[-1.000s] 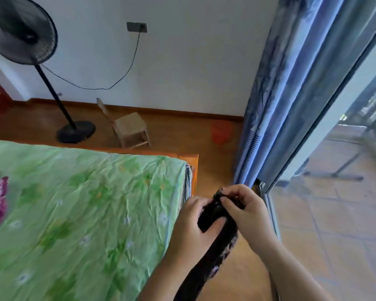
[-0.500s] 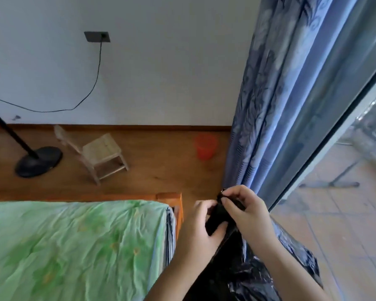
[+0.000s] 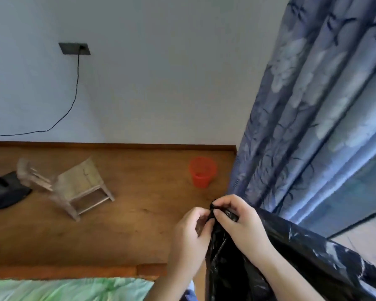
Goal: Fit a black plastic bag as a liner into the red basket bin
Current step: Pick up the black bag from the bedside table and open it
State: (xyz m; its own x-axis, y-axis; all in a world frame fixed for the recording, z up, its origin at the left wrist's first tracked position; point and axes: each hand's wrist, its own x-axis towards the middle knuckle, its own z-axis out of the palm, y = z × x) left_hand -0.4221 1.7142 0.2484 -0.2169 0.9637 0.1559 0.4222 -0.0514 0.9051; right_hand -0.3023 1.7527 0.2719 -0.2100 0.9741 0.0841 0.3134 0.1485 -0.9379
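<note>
A second before, the black plastic bag [image 3: 237, 268] had been a tight, narrow roll between the two hands. By this moment it had shaken loose: a wide, glossy sheet hung from the hands and spread away to the right of the red basket bin [image 3: 202, 171], on the near side of it. Over that second the view had also swung. The bed [image 3: 74, 287] had dropped to the lower edge of the frame, and the bin sat larger and more central than before, so the person seemed to have moved toward it.

The left hand [image 3: 189, 242] and right hand [image 3: 241, 227] were together at the top corner of the bag, nearer than the bin and just right of it. The fingertips of each were curled and pinched the bunched edge of the plastic. Whether the mouth had been parted could not be told; the edge looked gathered.

The bin stood upright on the floor, unlined, well apart from the hands and beside the curtain [image 3: 302, 105]. A small wooden chair [image 3: 80, 185] stood well to its left.

In my judgement the unrolling was done. Opening the mouth and carrying the bag to the bin remained.
</note>
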